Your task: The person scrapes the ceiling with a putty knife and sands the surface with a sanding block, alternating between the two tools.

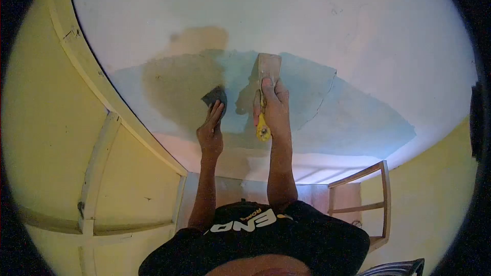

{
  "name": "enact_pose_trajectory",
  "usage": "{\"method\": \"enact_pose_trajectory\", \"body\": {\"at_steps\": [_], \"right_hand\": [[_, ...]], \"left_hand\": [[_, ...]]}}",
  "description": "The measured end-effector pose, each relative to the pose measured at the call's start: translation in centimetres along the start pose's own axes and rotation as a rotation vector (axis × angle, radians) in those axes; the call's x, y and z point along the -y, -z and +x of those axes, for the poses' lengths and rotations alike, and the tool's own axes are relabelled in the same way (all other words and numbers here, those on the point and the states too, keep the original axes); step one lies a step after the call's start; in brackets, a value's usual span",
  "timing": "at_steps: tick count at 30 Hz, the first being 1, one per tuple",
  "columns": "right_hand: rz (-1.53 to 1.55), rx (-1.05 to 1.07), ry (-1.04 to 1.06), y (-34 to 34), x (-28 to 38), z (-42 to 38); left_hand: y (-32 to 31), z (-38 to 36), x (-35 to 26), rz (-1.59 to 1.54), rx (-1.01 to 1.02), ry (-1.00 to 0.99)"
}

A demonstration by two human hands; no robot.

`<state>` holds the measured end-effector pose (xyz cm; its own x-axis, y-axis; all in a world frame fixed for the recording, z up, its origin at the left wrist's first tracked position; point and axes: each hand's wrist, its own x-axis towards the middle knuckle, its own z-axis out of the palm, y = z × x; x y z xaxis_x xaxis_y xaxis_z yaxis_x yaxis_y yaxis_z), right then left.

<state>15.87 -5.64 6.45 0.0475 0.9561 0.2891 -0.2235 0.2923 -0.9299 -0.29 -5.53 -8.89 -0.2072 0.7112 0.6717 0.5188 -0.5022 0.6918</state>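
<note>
Before me is a pale wall with a broad blue-green patch across it. In my right hand is a putty knife with a yellow handle end. Its wide, dusty blade points upward against or close to the patch; exact contact cannot be made out. My left hand has its fingers pressed together on a small dark sheet that looks like sandpaper. That sheet lies against the patch, left of the knife. Part of it is hidden beneath the fingers.
Yellow panels with raised framing stand along the left. At the lower right is a wooden frame beside a yellow wall. A dark curved object shows at the bottom right. A thin crack runs through the patch.
</note>
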Motion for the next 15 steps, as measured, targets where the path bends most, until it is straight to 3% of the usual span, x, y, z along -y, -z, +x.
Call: {"method": "enact_pose_trajectory", "body": {"at_steps": [15], "right_hand": [[-0.018, 0.004, 0.066, 0.7, -1.9, 0.6]], "left_hand": [[1.4, -1.3, -1.8, 0.021, 0.002, 0.018]]}}
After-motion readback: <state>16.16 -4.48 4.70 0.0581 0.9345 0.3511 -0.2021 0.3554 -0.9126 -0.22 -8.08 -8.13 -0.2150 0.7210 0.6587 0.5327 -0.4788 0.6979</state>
